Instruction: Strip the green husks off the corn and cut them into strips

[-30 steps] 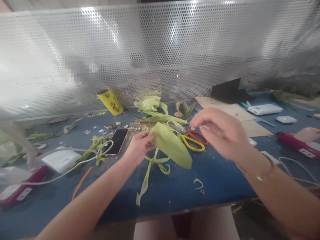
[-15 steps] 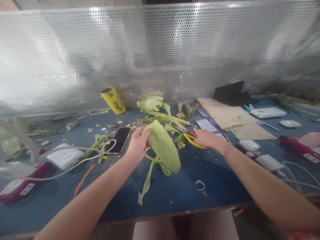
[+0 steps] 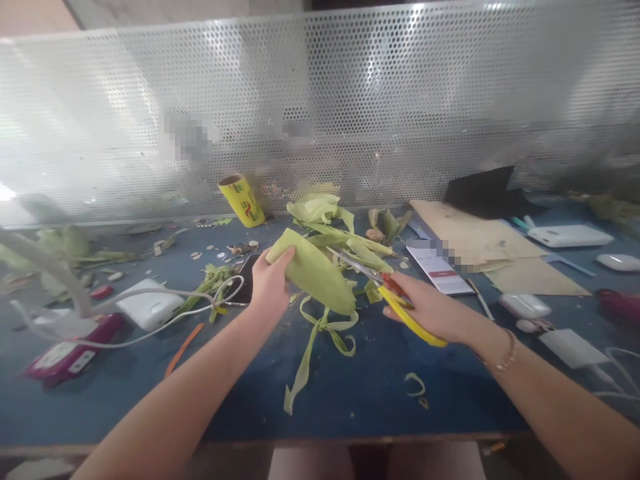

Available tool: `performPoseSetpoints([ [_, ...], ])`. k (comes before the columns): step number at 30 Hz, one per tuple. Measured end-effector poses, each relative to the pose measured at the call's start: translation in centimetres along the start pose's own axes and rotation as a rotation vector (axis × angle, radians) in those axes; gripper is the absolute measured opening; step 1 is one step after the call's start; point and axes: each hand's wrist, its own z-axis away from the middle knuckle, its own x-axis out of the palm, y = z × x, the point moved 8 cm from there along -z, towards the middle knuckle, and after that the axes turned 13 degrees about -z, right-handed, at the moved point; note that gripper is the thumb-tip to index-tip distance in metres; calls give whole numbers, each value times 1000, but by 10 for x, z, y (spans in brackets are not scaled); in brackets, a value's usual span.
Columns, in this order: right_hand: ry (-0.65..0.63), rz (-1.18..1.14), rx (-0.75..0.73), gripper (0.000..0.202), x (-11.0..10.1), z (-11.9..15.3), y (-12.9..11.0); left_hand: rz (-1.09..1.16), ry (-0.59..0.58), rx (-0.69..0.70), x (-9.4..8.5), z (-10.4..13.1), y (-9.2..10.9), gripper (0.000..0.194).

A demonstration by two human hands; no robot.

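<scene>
My left hand (image 3: 270,283) is closed, pinching the upper left end of a broad, pale green corn husk (image 3: 315,270) between thumb and fingers. The husk slants down to the right above the table. In my right hand (image 3: 425,303) is a pair of scissors (image 3: 410,320) with yellow and red handles. Its metal blades point left, beside and behind the husk's right side; I cannot tell whether they touch it. Below the husk lies a knotted, curly husk strip (image 3: 320,327). More husks (image 3: 317,210) are heaped behind.
A perforated metal panel (image 3: 360,100) closes off the back of the blue table (image 3: 240,400). A yellow cardboard tube (image 3: 243,200) stands tilted before it. To the left are a dark phone (image 3: 245,293), white cable and white charger (image 3: 150,303); to the right, a lit phone (image 3: 437,267) and cardboard (image 3: 480,230).
The scissors have drawn back from the husk toward me and right, showing more of the blades. My left hand has turned the husk flatter and leftward. The whole view has shifted slightly.
</scene>
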Motion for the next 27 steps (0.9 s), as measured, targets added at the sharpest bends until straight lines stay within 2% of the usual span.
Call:
performPoseSetpoints([
  [3, -100, -14, -4, 39, 10, 4, -5, 31, 28, 24, -3, -3, 5, 30],
  [7, -169, -41, -21, 41, 15, 3, -4, 37, 72, 27, -6, -2, 8, 30],
  [16, -199, -178, -2, 38, 26, 4, -2, -20, 83, 80, -4, 2, 12, 28],
  [23, -93, -109, 58, 41, 25, 1, 6, 40, 37, 33, -1, 2, 6, 28],
  [27, 28, -14, -7, 47, 19, -3, 1, 119, -5, 37, 1, 1, 6, 23],
])
